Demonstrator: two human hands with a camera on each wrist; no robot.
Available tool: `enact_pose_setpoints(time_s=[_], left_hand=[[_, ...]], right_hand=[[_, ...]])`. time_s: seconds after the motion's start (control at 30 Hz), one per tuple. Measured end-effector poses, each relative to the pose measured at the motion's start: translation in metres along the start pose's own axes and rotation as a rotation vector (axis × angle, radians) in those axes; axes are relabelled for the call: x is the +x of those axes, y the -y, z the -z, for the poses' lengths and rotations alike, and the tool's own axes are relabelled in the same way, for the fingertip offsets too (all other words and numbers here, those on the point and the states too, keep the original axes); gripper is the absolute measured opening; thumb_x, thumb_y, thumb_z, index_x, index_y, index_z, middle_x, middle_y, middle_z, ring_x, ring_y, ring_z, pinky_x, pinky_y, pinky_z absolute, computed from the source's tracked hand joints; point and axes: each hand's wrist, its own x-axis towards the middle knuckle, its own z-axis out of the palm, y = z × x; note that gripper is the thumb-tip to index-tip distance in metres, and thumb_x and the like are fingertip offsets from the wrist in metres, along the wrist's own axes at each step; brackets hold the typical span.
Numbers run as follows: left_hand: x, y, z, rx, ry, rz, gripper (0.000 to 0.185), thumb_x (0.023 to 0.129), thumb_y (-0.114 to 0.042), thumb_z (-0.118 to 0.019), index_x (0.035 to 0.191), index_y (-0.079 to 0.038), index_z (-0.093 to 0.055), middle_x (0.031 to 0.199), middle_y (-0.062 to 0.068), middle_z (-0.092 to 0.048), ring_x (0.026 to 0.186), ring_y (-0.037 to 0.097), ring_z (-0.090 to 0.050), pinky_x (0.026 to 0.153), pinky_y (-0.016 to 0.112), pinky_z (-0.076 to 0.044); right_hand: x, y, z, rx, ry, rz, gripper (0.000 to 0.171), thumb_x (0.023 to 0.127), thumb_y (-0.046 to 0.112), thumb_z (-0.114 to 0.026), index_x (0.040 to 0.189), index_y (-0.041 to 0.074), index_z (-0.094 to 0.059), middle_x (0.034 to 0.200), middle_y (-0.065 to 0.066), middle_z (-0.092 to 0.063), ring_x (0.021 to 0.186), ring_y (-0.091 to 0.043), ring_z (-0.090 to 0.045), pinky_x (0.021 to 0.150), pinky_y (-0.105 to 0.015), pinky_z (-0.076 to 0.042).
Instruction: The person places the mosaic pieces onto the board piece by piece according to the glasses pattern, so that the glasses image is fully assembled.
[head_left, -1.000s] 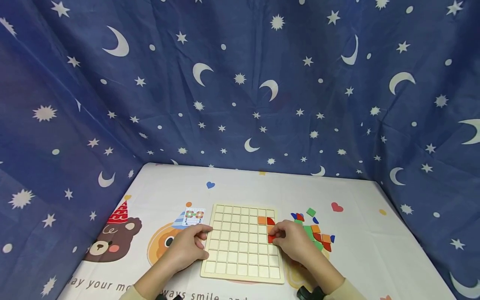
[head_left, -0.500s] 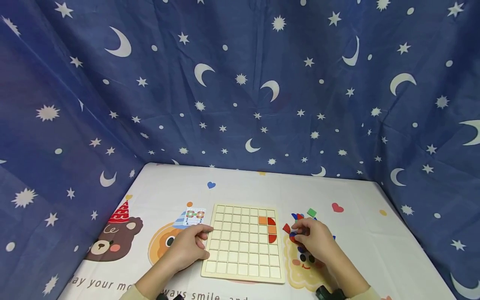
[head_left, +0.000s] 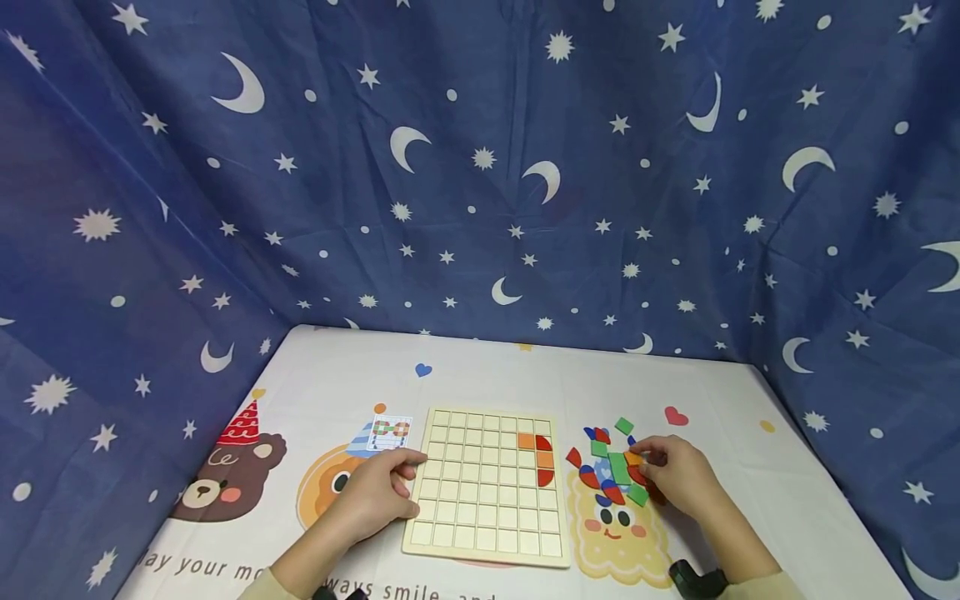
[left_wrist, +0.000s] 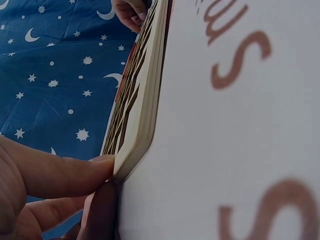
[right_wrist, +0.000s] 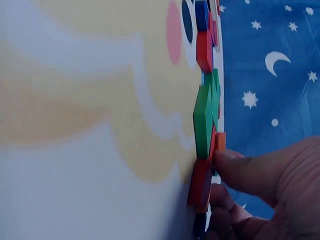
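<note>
A pale wooden grid board (head_left: 487, 492) lies mid-table; two orange squares (head_left: 545, 459) and two red quarter-round tiles (head_left: 544, 477) sit in cells near its right edge. My left hand (head_left: 378, 493) holds the board's left edge, thumb and index finger apart along it; in the left wrist view the thumb (left_wrist: 75, 172) is at the board's corner. My right hand (head_left: 678, 471) is over the loose pile to the right. Its thumb and fingertips pinch an orange square tile (head_left: 634, 459), which in the right wrist view (right_wrist: 220, 141) stands above neighbouring tiles.
Loose green (head_left: 619, 468), red (head_left: 612, 493) and blue tiles (head_left: 603, 501) lie close together right of the board, some overlapping. A small pattern card (head_left: 389, 432) lies behind my left hand. A starry blue curtain (head_left: 480, 208) rises behind the printed white tablecloth (head_left: 480, 371).
My right hand has let go of a red quarter-round tile, left on the board, and moved right across the loose pile to an orange square tile. My left hand stays at the board's edge.
</note>
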Motion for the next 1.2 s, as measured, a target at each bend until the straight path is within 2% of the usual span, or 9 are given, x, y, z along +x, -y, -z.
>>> enact_pose_setpoints(time_s=[0.17, 0.33, 0.47, 0.63, 0.9, 1.07, 1.2], left_hand=[[0.000, 0.001, -0.001, -0.002, 0.005, -0.005, 0.074, 0.063, 0.010, -0.089, 0.131, -0.012, -0.074, 0.102, 0.004, -0.063, 0.080, 0.017, -0.060, 0.066, 0.027, -0.049], [-0.001, 0.002, 0.000, -0.001, 0.008, -0.012, 0.073, 0.063, 0.010, -0.089, 0.131, -0.012, -0.074, 0.101, 0.004, -0.063, 0.080, 0.017, -0.060, 0.066, 0.027, -0.049], [-0.001, 0.003, 0.000, -0.003, 0.011, -0.025, 0.072, 0.063, 0.010, -0.089, 0.131, -0.011, -0.074, 0.101, 0.005, -0.063, 0.080, 0.017, -0.060, 0.066, 0.026, -0.049], [0.000, 0.004, 0.000, -0.011, 0.017, -0.030, 0.072, 0.063, 0.010, -0.089, 0.131, -0.010, -0.074, 0.101, 0.005, -0.063, 0.079, 0.018, -0.060, 0.066, 0.027, -0.049], [0.001, 0.004, 0.000, -0.006, 0.014, -0.024, 0.073, 0.063, 0.010, -0.089, 0.131, -0.011, -0.074, 0.101, 0.004, -0.063, 0.079, 0.018, -0.060, 0.066, 0.027, -0.049], [0.001, 0.004, 0.000, -0.008, 0.011, -0.033, 0.073, 0.062, 0.010, -0.089, 0.131, -0.011, -0.074, 0.101, 0.004, -0.063, 0.079, 0.017, -0.060, 0.065, 0.027, -0.049], [0.001, 0.004, 0.000, -0.013, 0.007, -0.047, 0.072, 0.062, 0.010, -0.088, 0.130, -0.011, -0.074, 0.101, 0.004, -0.063, 0.077, 0.015, -0.060, 0.064, 0.026, -0.049]], right_hand=[[0.005, -0.003, 0.000, 0.015, 0.020, 0.000, 0.029, 0.094, 0.003, -0.077, 0.122, 0.008, -0.079, 0.105, -0.012, -0.069, 0.094, -0.027, -0.057, 0.081, -0.037, -0.059], [0.006, -0.001, -0.001, 0.017, 0.022, 0.022, 0.021, 0.092, 0.001, -0.078, 0.112, 0.009, -0.076, 0.097, -0.008, -0.067, 0.091, -0.025, -0.057, 0.082, -0.036, -0.057], [0.006, 0.000, 0.000, 0.048, 0.030, 0.005, 0.016, 0.093, 0.000, -0.077, 0.105, 0.010, -0.073, 0.091, -0.007, -0.064, 0.088, -0.024, -0.057, 0.077, -0.032, -0.054], [0.003, 0.006, 0.004, 0.069, 0.028, -0.004, 0.013, 0.095, -0.001, -0.075, 0.102, 0.010, -0.074, 0.089, -0.006, -0.067, 0.084, -0.023, -0.058, 0.071, -0.030, -0.054], [-0.006, 0.036, 0.000, 0.148, 0.014, 0.049, 0.009, 0.095, 0.003, -0.077, 0.102, 0.009, -0.079, 0.092, -0.006, -0.073, 0.084, -0.022, -0.060, 0.071, -0.027, -0.056], [-0.010, 0.061, -0.012, 0.223, 0.043, 0.081, 0.011, 0.094, -0.001, -0.077, 0.100, 0.009, -0.079, 0.092, -0.005, -0.071, 0.085, -0.021, -0.058, 0.071, -0.025, -0.054], [-0.014, 0.079, -0.026, 0.287, 0.075, 0.112, 0.013, 0.093, -0.002, -0.078, 0.096, 0.010, -0.079, 0.088, -0.003, -0.072, 0.080, -0.019, -0.060, 0.067, -0.025, -0.053]])
